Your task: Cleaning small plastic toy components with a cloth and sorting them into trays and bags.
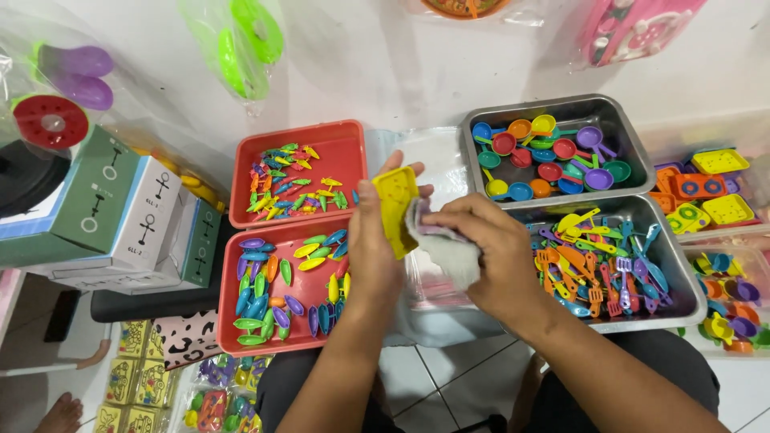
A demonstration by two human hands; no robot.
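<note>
A: Quick one. Left hand (373, 240)?

B: Closed on a yellow tray (395, 210), thumb behind, fingers round its edge. The tray stands upright over the gap between the red trays and the steel ones.

A: Right hand (489, 256)?

B: Fingers curled shut on a clear bag (449, 255), pinching the mouth just beside the tray's lower edge. Bag and tray look like they touch; I can't tell whether a corner is already inside.

A: So the step is bagging it, by my read. How to do it well?

B: Judgement only: spread the mouth wide with the right fingers, lead with 1 corner of the tray, keep it tilted so the film doesn't snag. A thin, floppy bag likely collapses if the pinch slackens.

A: Surroundings?

B: 2 red trays on the left: upper red tray (345, 140) has small mixed cutlery pieces, lower red tray (233, 305) has leaf-shaped pieces in blue, green, yellow, purple. 2 steel pans on the right: upper pan (618, 112) has little coloured pans, lower pan (678, 277) has spatulas and forks. A stack of flat bags (437, 160) lies under the hands. Boxes (128, 216) far left.

A: Risks?

B: Elbows sit near the lower red tray, so a wide swing could scatter the pieces. Keep the work central, over the bag stack.
</note>
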